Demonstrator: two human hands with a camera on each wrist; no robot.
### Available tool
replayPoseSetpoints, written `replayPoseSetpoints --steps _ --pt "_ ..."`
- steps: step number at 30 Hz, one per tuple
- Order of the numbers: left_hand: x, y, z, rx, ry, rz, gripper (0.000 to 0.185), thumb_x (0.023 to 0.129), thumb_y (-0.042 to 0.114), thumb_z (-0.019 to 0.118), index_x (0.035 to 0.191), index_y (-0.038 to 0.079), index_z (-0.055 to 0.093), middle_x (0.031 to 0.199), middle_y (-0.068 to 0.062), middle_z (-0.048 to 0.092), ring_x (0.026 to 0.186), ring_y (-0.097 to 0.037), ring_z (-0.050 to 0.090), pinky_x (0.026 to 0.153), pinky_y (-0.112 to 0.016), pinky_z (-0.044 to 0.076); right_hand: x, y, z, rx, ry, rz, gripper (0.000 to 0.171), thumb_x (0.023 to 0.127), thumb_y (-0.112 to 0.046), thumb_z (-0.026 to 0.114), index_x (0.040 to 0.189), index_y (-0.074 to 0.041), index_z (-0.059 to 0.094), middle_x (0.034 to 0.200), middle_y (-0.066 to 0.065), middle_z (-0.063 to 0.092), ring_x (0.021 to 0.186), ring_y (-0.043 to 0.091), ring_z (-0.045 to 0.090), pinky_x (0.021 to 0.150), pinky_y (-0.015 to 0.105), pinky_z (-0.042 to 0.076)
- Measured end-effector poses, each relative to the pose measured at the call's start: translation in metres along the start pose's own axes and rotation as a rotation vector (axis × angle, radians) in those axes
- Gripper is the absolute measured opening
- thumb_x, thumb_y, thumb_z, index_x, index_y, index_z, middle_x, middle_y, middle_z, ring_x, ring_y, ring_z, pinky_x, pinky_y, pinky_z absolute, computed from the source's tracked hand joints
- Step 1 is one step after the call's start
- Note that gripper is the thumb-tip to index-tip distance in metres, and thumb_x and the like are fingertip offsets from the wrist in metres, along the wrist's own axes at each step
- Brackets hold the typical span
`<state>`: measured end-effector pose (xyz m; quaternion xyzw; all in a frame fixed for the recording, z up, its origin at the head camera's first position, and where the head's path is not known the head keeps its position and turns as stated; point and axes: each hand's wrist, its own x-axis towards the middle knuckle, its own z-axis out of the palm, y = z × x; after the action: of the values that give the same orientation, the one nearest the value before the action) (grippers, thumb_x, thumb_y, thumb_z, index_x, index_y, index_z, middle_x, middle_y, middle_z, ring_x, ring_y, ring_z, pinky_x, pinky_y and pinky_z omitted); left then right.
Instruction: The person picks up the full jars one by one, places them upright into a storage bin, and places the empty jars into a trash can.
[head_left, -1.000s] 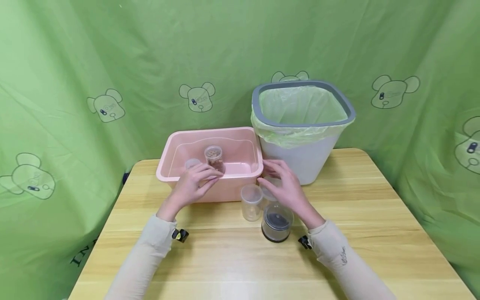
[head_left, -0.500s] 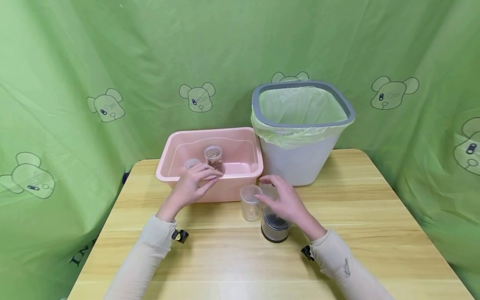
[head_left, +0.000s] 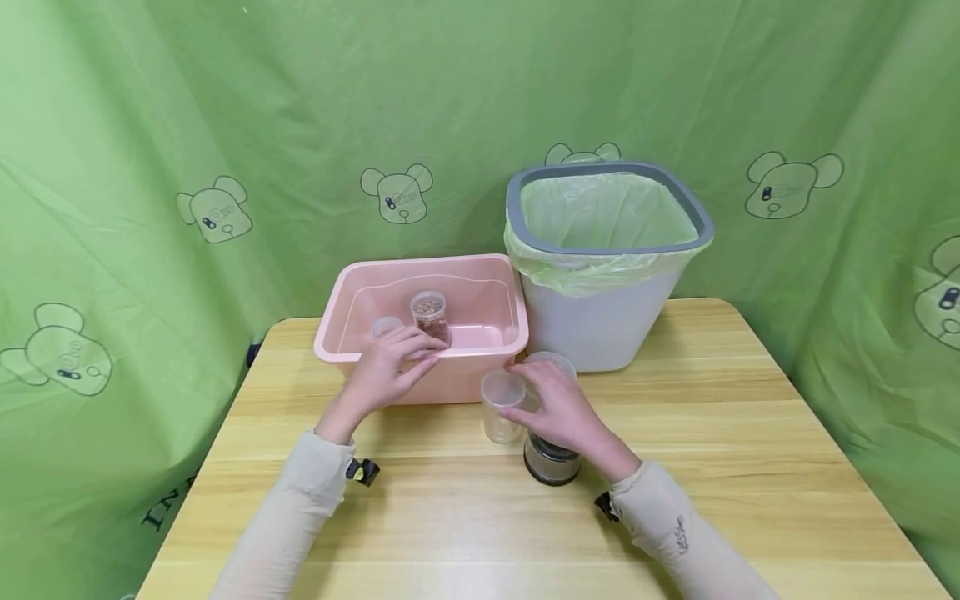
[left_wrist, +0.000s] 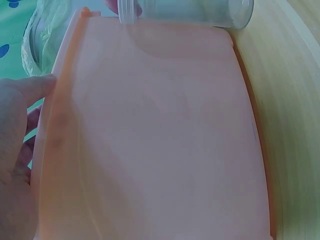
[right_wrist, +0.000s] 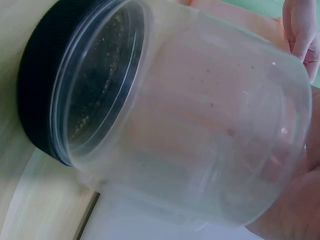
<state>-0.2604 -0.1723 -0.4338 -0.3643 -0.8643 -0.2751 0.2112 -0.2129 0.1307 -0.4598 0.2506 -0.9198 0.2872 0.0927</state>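
My left hand (head_left: 386,371) holds the front rim of a pink plastic bin (head_left: 465,287), fingers over the edge and thumb on the outer wall; the left wrist view shows this hand (left_wrist: 17,150) beside the bin wall (left_wrist: 150,140). My right hand (head_left: 558,412) grips from above a clear jar (head_left: 551,467) standing on its black lid. The right wrist view is filled by that jar (right_wrist: 200,125) against my palm (right_wrist: 300,210). A small clear cup (head_left: 501,404) stands just left of my right fingers. Behind the hand shows the rim of another clear jar (head_left: 551,361).
Inside the bin stand a jar with brown contents (head_left: 429,312) and a small clear container (head_left: 386,327). A white waste bin with a grey rim and green liner (head_left: 607,250) stands at the back right. All rest on a wooden table (head_left: 750,433) against a green curtain.
My right hand has drawn back from the bin's right corner and come down onto the black-lidded jar. The left hand has stayed on the bin rim.
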Motion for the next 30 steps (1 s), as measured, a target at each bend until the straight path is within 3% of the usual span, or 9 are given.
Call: replayPoseSetpoints --steps 11,22,30 --pt "0.002 0.003 -0.002 -0.019 -0.027 -0.049 0.018 0.097 0.023 0.073 0.115 0.02 0.077 0.113 0.003 0.074 0.101 -0.018 0.067 0.088 -0.038 0.056 0.002 0.0 0.002 0.025 0.014 0.003 0.065 0.083 -0.037 0.087 0.135 -0.004 0.064 0.131 0.012 0.068 0.125 0.033 0.06 0.108 0.055 0.047" --pt "0.001 0.005 -0.003 -0.018 -0.025 -0.049 0.018 0.097 0.024 0.073 0.114 0.019 0.077 0.11 0.003 0.074 0.099 -0.018 0.068 0.086 -0.038 0.056 -0.003 -0.007 -0.008 0.088 0.038 0.013 0.068 0.083 -0.038 0.087 0.138 -0.008 0.063 0.135 0.009 0.068 0.126 0.031 0.061 0.108 0.055 0.048" --pt "0.002 0.006 -0.004 -0.017 -0.033 -0.064 0.018 0.097 0.024 0.073 0.114 0.019 0.077 0.111 0.002 0.074 0.101 -0.019 0.068 0.088 -0.039 0.056 -0.005 -0.02 -0.03 0.17 0.067 -0.011 0.067 0.082 -0.03 0.09 0.139 -0.009 0.062 0.128 0.008 0.068 0.107 0.025 0.068 0.09 0.045 0.061"
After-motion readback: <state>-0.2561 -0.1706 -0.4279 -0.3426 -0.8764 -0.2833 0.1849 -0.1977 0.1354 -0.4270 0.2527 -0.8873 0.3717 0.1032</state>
